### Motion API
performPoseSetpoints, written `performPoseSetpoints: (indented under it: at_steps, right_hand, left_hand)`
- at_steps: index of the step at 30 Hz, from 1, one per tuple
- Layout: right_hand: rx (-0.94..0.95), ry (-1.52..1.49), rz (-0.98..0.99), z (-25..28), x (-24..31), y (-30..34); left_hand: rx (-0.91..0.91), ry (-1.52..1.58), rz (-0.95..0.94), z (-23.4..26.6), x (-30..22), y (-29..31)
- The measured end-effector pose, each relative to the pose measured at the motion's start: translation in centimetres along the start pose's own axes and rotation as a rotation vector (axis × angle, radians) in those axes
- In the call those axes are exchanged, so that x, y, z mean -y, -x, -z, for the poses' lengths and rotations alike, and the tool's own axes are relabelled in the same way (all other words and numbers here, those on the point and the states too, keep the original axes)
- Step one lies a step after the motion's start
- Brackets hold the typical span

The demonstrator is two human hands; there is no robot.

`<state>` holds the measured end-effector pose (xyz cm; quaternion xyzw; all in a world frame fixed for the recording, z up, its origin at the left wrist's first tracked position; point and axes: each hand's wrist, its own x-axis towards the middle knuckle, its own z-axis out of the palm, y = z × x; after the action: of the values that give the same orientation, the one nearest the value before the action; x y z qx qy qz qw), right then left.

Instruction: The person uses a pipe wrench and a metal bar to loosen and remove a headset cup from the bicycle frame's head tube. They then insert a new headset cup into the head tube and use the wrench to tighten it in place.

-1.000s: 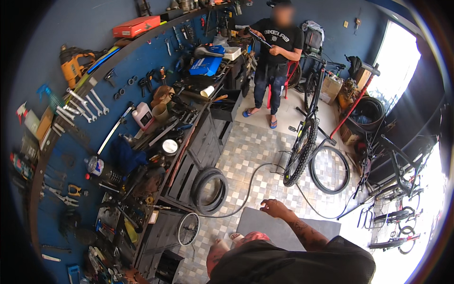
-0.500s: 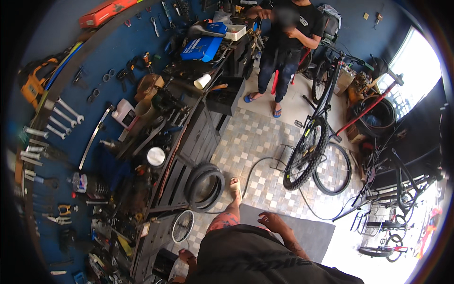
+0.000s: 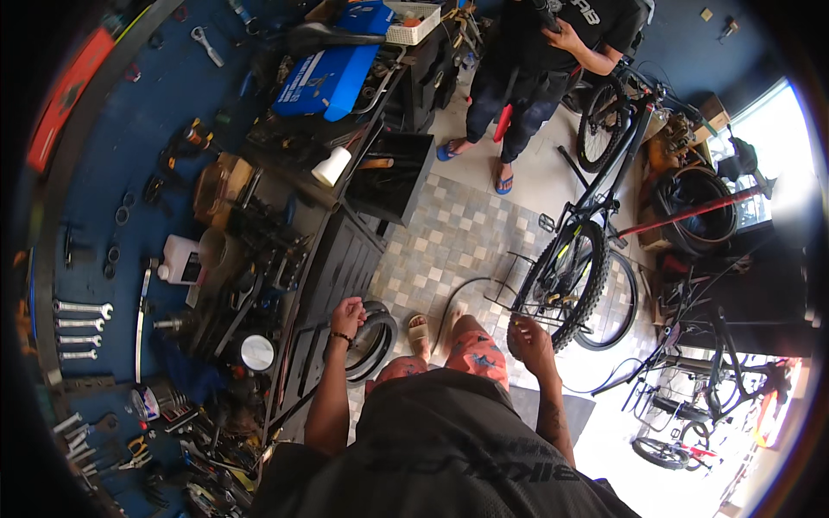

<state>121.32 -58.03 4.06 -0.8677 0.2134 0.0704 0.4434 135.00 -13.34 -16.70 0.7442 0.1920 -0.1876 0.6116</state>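
My left hand (image 3: 347,319), a dark beaded band at its wrist, is held out over the front of the bench with fingers loosely bent and apart, holding nothing. Below it lie stacked black tyres (image 3: 373,345) on the floor. My right hand (image 3: 532,345) hangs at the right with half-curled fingers and nothing visible in it. In the picture it overlaps the lower edge of the rear wheel (image 3: 570,281) of a black mountain bike (image 3: 604,181); no grip on the wheel shows. A thin metal stand (image 3: 501,298) is beside that wheel.
The tool-laden workbench (image 3: 324,259) runs along the left, with an open black drawer (image 3: 393,186) jutting out. Ahead stands another person (image 3: 535,95) in dark clothes. A hose (image 3: 458,289) curves across the tiled floor. More bike frames (image 3: 725,371) stand at the right.
I have moved forward, and the bench and bike are closer. My left hand has risen forward from low beside the bench. My right hand has swung forward, its fingers more curled.
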Motion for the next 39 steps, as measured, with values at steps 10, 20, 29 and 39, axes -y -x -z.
performPoseSetpoints:
  at_steps: [10,20,29,39]
  right_hand:
    - [0.451,0.091,0.127,0.6,-1.7,-20.2]
    - [0.417,0.415,0.442,5.4,3.0,-41.6]
    - [0.91,0.564,0.842,-8.9,6.3,-31.1]
    - [1.42,0.428,0.927,-10.9,8.7,-12.5]
  left_hand:
    - [-0.34,0.203,0.473,-2.8,7.1,3.2]
    - [-0.709,0.63,0.985,-20.5,10.5,25.1]
    - [-0.916,0.874,0.767,-28.7,15.2,36.2]
    - [-1.123,1.293,1.208,-43.0,19.6,48.4]
